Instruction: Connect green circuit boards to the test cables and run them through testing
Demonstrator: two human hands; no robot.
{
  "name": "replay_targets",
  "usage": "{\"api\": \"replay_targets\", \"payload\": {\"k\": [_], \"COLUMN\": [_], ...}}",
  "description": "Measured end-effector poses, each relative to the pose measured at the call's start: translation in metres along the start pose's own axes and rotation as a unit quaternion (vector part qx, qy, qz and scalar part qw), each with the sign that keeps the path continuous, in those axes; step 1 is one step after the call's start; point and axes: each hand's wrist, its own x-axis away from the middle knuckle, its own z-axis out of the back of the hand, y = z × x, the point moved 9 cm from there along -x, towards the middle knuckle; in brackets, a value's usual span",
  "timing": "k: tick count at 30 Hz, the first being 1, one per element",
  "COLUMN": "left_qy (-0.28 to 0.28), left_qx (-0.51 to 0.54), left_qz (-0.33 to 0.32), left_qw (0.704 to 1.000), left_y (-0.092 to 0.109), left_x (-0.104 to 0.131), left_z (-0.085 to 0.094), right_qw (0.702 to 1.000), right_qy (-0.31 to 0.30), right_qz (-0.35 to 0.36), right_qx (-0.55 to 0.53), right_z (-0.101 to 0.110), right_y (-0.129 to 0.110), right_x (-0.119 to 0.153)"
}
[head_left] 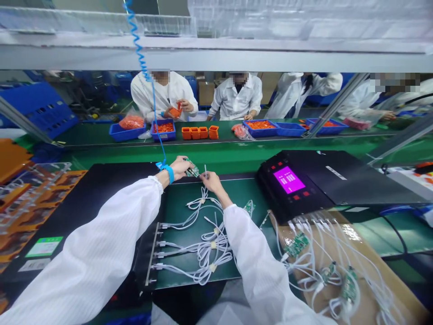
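The left hand (178,168) pinches a green board (192,169) up over the far edge of the green table (174,203). The right hand (212,182) is closed on a white wire (205,170) right by it; I can't tell if wire and board touch. A curly blue cord (137,45) hangs down to the blue wrist band (172,174). Messy wire loops (214,257) fill the table below, and the right sleeve (257,253) hides some. Black boxes stand on both sides, the right one with a purple screen (289,179).
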Motion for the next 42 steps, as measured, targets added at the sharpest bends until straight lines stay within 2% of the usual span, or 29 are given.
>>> {"api": "replay_targets", "payload": {"k": [3, 7, 10, 15, 26, 33, 42], "left_qy": [0.038, 0.057, 0.051, 0.007, -0.059, -0.066, -0.042], "left_qx": [0.000, 0.005, 0.022, 0.043, 0.068, 0.067, 0.052], "left_qz": [-0.018, -0.043, -0.054, -0.070, -0.101, -0.114, -0.102], "left_qw": [0.999, 0.997, 0.997, 0.997, 0.991, 0.989, 0.992], "left_y": [0.006, 0.017, 0.023, 0.029, 0.039, 0.040, 0.038], "left_x": [-0.003, 0.000, 0.003, 0.008, 0.019, 0.019, 0.018], "left_z": [0.008, 0.012, 0.011, 0.002, -0.013, -0.014, -0.012], "right_qw": [0.996, 0.982, 0.970, 0.954, 0.940, 0.936, 0.928], "right_qy": [0.005, 0.028, 0.054, 0.066, 0.055, 0.054, 0.101], "right_qz": [0.032, 0.069, 0.093, 0.101, 0.079, 0.071, 0.081], "right_qx": [-0.081, -0.175, -0.219, -0.275, -0.327, -0.340, -0.350], "right_z": [0.001, 0.005, 0.010, 0.011, 0.010, 0.011, 0.022], "right_y": [-0.002, -0.009, -0.017, -0.026, -0.021, -0.019, -0.015], "right_x": [0.011, 0.027, 0.034, 0.035, 0.032, 0.032, 0.040]}}
